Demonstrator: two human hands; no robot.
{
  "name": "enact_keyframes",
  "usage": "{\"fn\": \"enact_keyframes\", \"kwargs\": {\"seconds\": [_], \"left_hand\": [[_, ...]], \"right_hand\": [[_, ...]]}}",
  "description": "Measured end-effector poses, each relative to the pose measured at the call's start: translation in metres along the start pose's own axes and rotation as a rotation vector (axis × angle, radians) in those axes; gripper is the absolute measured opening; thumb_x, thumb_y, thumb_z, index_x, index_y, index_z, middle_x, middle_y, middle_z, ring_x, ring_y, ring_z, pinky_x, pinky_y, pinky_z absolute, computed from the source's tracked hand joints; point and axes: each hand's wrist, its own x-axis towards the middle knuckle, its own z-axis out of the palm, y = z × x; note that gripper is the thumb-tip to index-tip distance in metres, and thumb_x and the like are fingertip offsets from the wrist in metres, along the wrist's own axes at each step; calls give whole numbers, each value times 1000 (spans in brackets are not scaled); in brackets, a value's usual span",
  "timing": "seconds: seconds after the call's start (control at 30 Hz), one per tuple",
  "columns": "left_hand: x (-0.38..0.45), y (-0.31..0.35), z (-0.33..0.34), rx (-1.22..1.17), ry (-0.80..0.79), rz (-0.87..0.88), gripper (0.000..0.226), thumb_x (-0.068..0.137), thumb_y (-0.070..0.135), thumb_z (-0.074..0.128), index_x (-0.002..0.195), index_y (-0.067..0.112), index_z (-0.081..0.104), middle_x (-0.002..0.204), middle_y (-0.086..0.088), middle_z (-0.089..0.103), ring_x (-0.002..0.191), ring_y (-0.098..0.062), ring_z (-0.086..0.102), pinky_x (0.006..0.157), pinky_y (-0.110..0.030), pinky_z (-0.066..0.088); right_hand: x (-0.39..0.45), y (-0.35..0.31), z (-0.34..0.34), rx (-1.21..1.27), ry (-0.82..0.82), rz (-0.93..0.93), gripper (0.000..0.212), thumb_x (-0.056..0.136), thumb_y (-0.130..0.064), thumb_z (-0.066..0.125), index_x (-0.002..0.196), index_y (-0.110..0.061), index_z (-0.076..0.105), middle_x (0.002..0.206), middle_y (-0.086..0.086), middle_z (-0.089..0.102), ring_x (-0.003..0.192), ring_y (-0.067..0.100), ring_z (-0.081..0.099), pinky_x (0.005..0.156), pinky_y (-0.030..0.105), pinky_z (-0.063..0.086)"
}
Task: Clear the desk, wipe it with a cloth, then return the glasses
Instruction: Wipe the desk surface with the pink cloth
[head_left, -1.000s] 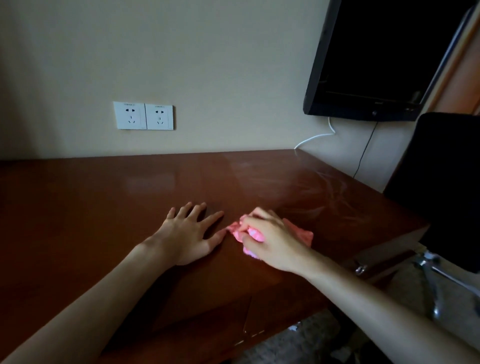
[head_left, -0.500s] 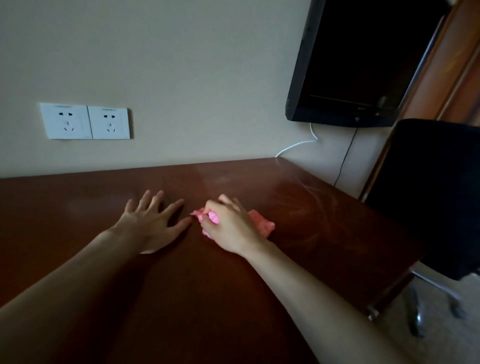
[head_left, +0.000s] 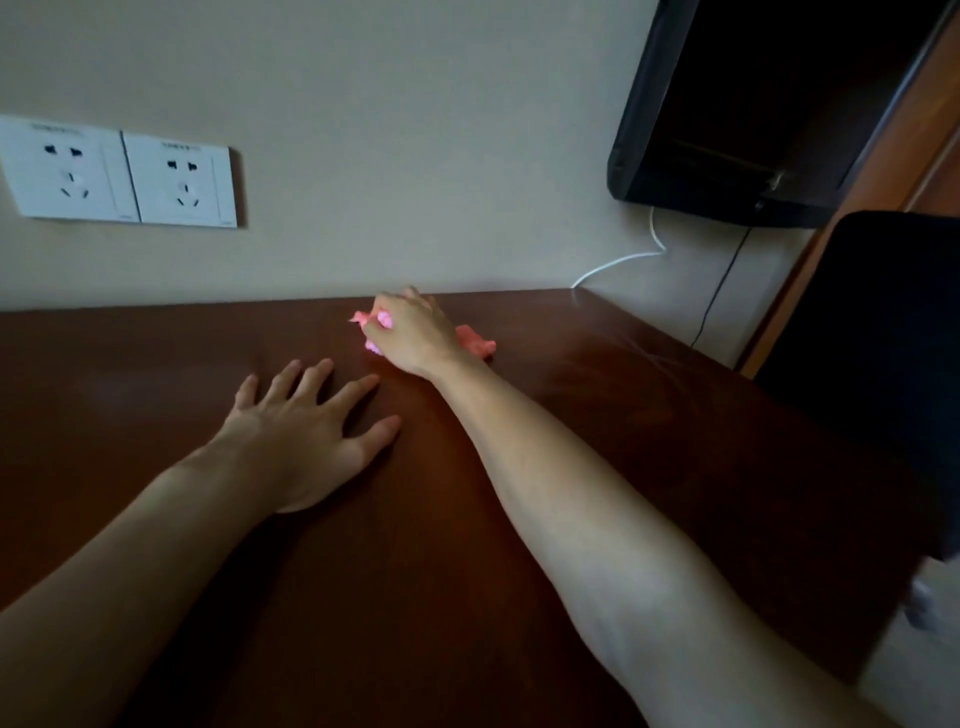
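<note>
A dark brown wooden desk fills the lower view. My right hand is stretched to the desk's far edge by the wall, closed over a crumpled pink cloth that pokes out on both sides of the fist and lies pressed on the wood. My left hand rests flat on the desk nearer to me, palm down, fingers spread, holding nothing. No glasses are in view.
Two white wall sockets sit above the desk at the left. A black wall-mounted screen hangs at the upper right with a white cable below it. A black chair stands off the desk's right edge.
My right hand has pushed the pink cloth away from me, from beside my left hand to the far edge by the wall. The left hand stays flat. The view has tilted closer.
</note>
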Motion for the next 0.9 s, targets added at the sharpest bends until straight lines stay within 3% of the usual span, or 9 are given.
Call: {"fn": "enact_keyframes", "kwargs": {"seconds": [0.23, 0.37, 0.47, 0.67, 0.9], "left_hand": [[-10, 3, -11, 16, -36, -39, 83, 83, 86, -2, 158, 51, -11, 172, -2, -5, 157, -26, -4, 126, -53, 5], [-17, 2, -19, -3, -67, -25, 130, 37, 100, -29, 157, 54, -8, 172, 0, -3, 158, -26, -1, 126, -51, 5], [-12, 0, -13, 21, -54, -21, 135, 31, 96, -35, 157, 53, -11, 172, -2, -3, 157, -27, -2, 126, -52, 6], [-3, -6, -5, 6, 0, -7, 84, 81, 84, -7, 158, 51, -8, 172, -2, -3, 157, -26, -2, 126, -50, 6], [4, -10, 6, -16, 59, 6, 75, 89, 81, 3, 158, 51, -5, 172, 0, -3, 157, -25, -5, 125, -52, 3]], "right_hand": [[-124, -10, -45, 20, -4, -70, 21, 97, -40, 56, 98, -19, 60, 113, 9, 52, 113, 36, 47, 80, 39, 39], [-193, -13, -64, -21, 19, -223, 20, 98, -44, 51, 98, -25, 56, 108, 2, 49, 103, 32, 48, 77, 43, 46], [-207, -9, -68, 4, 20, -255, 20, 96, -46, 50, 100, -28, 57, 108, -4, 48, 102, 25, 47, 76, 43, 48], [-103, -6, -29, -26, 11, -107, 22, 98, -43, 55, 98, -21, 59, 108, 4, 51, 110, 33, 49, 85, 41, 46], [46, 14, 19, -132, 14, 28, 31, 98, -44, 53, 110, -19, 66, 121, 15, 56, 117, 39, 54, 93, 38, 43]]}}
